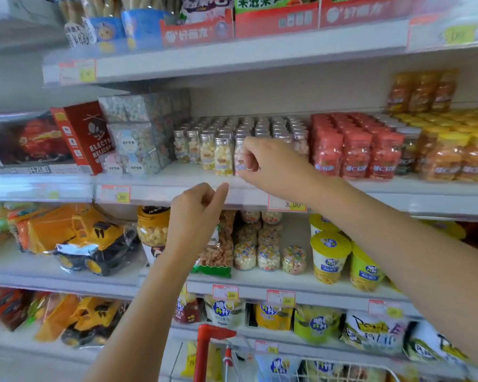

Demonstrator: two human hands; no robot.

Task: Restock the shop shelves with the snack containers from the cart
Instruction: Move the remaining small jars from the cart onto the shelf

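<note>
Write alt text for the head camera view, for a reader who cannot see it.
A person's right hand grips a small clear jar at the front of a row of jars on a shop shelf. The left hand hovers below, curled and empty, above a red cart handle.

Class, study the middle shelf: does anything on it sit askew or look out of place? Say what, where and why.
The red helicopter box at the left of the middle shelf looks tilted, its top leaning left, beside the clear candy boxes; the small bottles stand upright in rows.
</note>
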